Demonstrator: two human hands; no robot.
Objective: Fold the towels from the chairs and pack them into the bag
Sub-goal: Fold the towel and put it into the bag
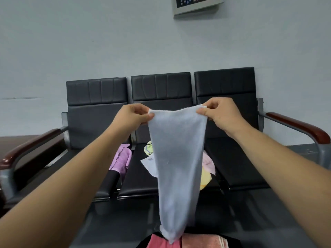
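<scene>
Two top corners of pale blue towel pinched, one by left hand, one by right hand; hangs narrowing before black chairs, tip over folded pink towels in bag.

A pale grey-blue wall carries a control panel high up. Against it stands a row of three black padded chairs with metal frames and reddish-brown armrests, on a dark grey floor.
</scene>
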